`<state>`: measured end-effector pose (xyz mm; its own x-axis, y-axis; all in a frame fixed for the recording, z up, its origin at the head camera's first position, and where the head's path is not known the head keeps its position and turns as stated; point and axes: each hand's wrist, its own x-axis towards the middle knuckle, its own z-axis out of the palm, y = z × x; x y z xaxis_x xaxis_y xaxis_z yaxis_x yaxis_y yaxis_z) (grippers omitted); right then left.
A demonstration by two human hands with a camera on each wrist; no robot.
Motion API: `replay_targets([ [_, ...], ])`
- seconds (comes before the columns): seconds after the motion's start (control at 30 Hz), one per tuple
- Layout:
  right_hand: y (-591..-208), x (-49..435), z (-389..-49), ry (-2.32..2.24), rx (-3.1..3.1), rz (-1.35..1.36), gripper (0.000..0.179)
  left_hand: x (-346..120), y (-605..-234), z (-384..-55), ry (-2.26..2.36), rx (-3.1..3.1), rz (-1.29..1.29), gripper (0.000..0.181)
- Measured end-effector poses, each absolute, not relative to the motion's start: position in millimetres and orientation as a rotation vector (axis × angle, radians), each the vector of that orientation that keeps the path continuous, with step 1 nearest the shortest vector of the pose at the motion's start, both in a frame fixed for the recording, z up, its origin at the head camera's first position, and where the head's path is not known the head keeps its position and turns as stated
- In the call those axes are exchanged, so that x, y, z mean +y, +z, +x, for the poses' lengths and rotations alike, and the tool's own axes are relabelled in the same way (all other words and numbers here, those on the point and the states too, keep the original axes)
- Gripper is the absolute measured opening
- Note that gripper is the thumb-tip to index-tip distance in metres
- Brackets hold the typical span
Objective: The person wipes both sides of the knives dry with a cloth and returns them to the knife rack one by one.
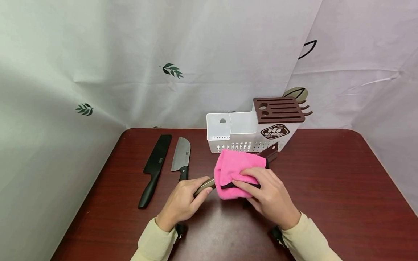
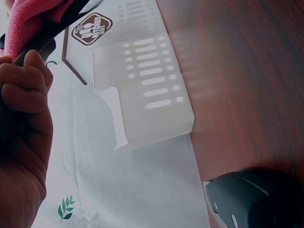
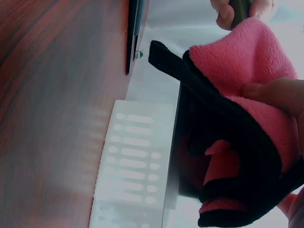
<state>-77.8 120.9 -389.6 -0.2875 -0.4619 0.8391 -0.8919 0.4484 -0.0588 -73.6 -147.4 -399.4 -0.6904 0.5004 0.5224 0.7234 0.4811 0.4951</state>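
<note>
In the head view my left hand point(image 1: 184, 199) grips the brownish handle of a kitchen knife point(image 1: 205, 186). The blade slants up to the right, and its tip end with a small hole point(image 1: 273, 148) shows past a pink cloth point(image 1: 240, 163) with black edging. My right hand point(image 1: 269, 192) holds that cloth folded over the blade, hiding the blade's middle. In the right wrist view the cloth point(image 3: 256, 52) drapes round the blade, with my left fingers point(image 3: 224, 16) at the handle. The left wrist view shows my curled left hand point(image 2: 26, 95) beside the cloth.
A black knife point(image 1: 158, 159) and a silver-bladed knife point(image 1: 181, 154) lie on the table at left. Behind the cloth stands a white holder point(image 1: 241, 123) with a brown slotted top point(image 1: 281, 110) and side hooks. White curtain point(image 1: 196, 54) surrounds the dark red table point(image 1: 326, 181).
</note>
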Motion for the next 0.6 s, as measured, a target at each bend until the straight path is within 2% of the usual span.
replay_targets([
  [0.17, -391, 125, -81, 0.722, -1.939, 1.061, 0.028, -147, -398, -74, -1.049, -2.427, -1.046, 0.008],
  [0.6, -393, 142, -87, 0.737, -2.017, 0.824, 0.028, -148, -397, -73, -1.046, -2.416, -1.043, 0.014],
])
